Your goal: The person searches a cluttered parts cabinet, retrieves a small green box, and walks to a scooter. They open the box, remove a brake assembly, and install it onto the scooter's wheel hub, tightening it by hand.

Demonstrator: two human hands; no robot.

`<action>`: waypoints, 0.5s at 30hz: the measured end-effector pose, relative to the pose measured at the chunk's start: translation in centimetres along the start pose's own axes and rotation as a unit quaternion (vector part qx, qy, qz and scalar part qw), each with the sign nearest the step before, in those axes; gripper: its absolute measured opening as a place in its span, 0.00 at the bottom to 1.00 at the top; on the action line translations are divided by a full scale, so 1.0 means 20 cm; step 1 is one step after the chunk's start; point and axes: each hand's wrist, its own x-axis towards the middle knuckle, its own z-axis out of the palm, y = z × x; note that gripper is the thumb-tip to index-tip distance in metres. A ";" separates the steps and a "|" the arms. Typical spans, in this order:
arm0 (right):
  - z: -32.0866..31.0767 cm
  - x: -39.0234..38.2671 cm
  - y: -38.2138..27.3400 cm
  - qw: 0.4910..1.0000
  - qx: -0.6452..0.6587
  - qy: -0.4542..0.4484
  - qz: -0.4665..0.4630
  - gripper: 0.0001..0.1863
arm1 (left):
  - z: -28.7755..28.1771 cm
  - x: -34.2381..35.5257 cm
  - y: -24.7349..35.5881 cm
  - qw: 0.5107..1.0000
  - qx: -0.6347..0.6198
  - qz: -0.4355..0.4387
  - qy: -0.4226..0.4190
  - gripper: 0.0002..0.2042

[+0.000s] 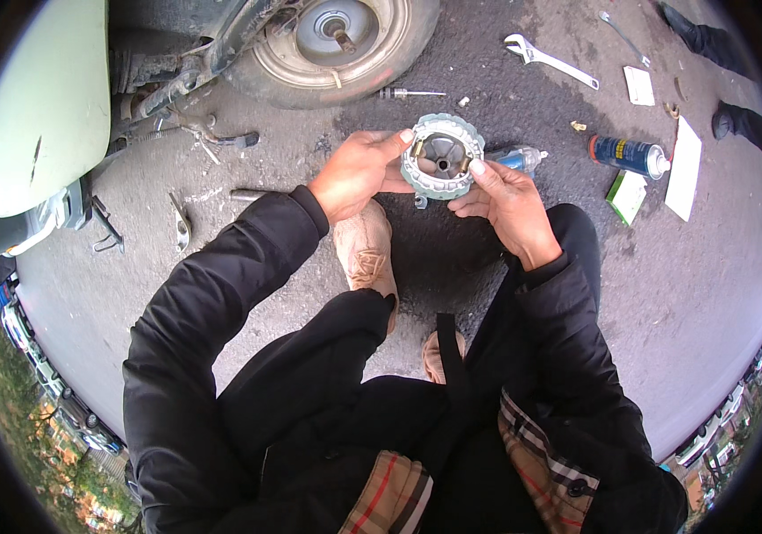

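Note:
A round, grey-green metal part (441, 118) with a notched rim and an open, spoked-looking middle is held up between my two hands, over the ground ahead of my feet. My left hand (356, 173) grips its left edge, the thumb lying on the rim. On the lower right edge, my right hand (507, 203) pinches it with the thumb on top and fingers beneath. Small brass-coloured pieces show inside the ring at both sides. Just behind my right hand lies a blue, clear-tipped bottle (520, 159), partly covered.
A wheel with tyre (381, 76) and the vehicle's underside fill the upper left. An adjustable wrench (552, 62), screwdriver (412, 93), spray can (628, 157), green-and-white box (627, 196), white sheet (684, 169) and pliers (181, 222) lie around. Another person's legs (728, 53) stand at upper right.

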 end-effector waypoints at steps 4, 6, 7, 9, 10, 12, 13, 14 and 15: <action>0.01 -0.01 0.00 1.000 -0.027 0.008 -0.007 0.23 | 0.03 0.01 -0.03 1.000 0.017 0.001 0.026 0.24; 0.04 -0.03 0.01 0.998 -0.054 0.011 0.001 0.21 | 0.02 0.00 -0.05 0.999 0.024 -0.010 0.038 0.25; 0.05 -0.04 0.02 0.999 -0.051 -0.001 0.001 0.21 | 0.02 0.00 -0.08 0.998 0.024 -0.017 0.051 0.25; 0.07 -0.06 0.06 0.998 -0.050 -0.012 0.020 0.20 | -0.01 -0.03 -0.11 0.998 0.021 -0.028 0.045 0.26; 0.07 -0.07 0.08 0.998 -0.044 -0.018 0.030 0.20 | -0.03 -0.05 -0.13 0.998 0.038 -0.033 0.046 0.26; 0.05 -0.08 0.12 0.995 -0.055 -0.051 0.059 0.19 | -0.12 -0.11 -0.13 0.997 0.048 -0.061 -0.003 0.26; 0.05 -0.09 0.14 0.992 -0.071 -0.076 0.065 0.17 | -0.17 -0.14 -0.13 0.992 0.091 -0.087 -0.017 0.26; 0.03 -0.09 0.16 0.988 -0.098 -0.088 0.082 0.17 | -0.21 -0.17 -0.14 0.984 0.138 -0.114 -0.027 0.26; 0.03 -0.08 0.18 0.982 -0.119 -0.111 0.094 0.16 | -0.25 -0.20 -0.13 0.974 0.163 -0.144 -0.070 0.27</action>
